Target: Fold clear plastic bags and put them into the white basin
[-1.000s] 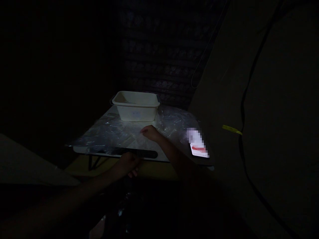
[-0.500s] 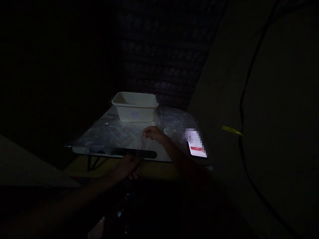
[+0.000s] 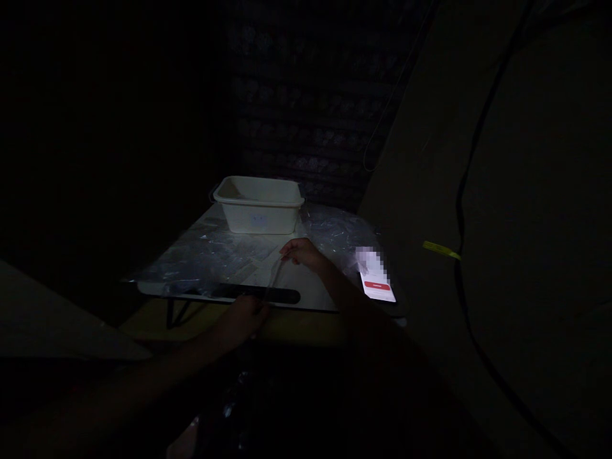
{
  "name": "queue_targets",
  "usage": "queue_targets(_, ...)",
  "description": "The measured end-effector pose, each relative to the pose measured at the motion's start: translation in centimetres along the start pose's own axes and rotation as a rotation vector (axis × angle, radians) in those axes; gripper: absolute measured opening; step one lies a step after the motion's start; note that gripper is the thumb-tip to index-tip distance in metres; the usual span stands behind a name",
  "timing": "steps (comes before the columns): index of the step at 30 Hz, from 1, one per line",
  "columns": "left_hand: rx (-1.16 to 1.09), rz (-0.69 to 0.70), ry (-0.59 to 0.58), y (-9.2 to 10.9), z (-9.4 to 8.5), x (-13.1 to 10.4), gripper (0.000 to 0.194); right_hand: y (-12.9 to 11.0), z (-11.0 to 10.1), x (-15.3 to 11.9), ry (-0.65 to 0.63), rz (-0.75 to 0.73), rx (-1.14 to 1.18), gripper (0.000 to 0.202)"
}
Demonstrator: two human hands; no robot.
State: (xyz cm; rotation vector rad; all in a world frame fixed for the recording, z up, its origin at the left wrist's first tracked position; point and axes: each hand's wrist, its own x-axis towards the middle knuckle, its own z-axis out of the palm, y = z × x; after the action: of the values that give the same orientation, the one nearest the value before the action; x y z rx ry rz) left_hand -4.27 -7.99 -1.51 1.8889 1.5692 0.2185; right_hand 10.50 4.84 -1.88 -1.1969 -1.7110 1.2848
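Between my two hands runs a thin, clear strip of plastic point(image 3: 274, 274), held at a slant over the near edge of a white folding table point(image 3: 308, 284). My right hand point(image 3: 302, 252) pinches its upper end above the tabletop. The lower end is at my left hand point(image 3: 243, 317), closed at the table's front edge; its fingers are dim and partly hidden. Clear plastic bags or film point(image 3: 196, 258) lie spread on the left of the table, with more clear plastic point(image 3: 332, 233) on the right. Behind my hands stands a cream-coloured tub point(image 3: 261, 218) with a handle.
A lit phone point(image 3: 378, 285) lies at the table's right side, partly under plastic. A dark cable point(image 3: 459, 223) with a yellow tag point(image 3: 440, 249) hangs along the right wall. Below the table is a yellowish surface point(image 3: 306, 328). The surroundings are very dark.
My right hand has moved slightly up and to the right, and the plastic between my hands looks straighter and narrower. The left hand has shifted very little. Tub and phone stay put.
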Motion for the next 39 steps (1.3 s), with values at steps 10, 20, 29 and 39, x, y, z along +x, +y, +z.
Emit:
queue_targets(10,0.184,0.023,0.063,0.8,-0.6,-0.5,0.030,1.8,-2.3,-1.2,0.100,-0.399,-0.651,0.025)
queue_targets(20,0.608,0.482,0.235,-0.7,-1.6,-0.2,0.059,0.5,-4.5,-3.6,0.101,-0.408,-0.928,0.035)
queue_targets(29,0.802,0.617,0.162,-1.5,0.3,-0.1,0.068,-0.1,1.6,-7.3,-0.138,-0.636,-1.038,0.042)
queue_targets(39,0.785,0.678,0.142,-1.9,0.1,-0.6,0.065,1.9,0.3,-7.1,-0.121,-0.506,-1.170,0.051)
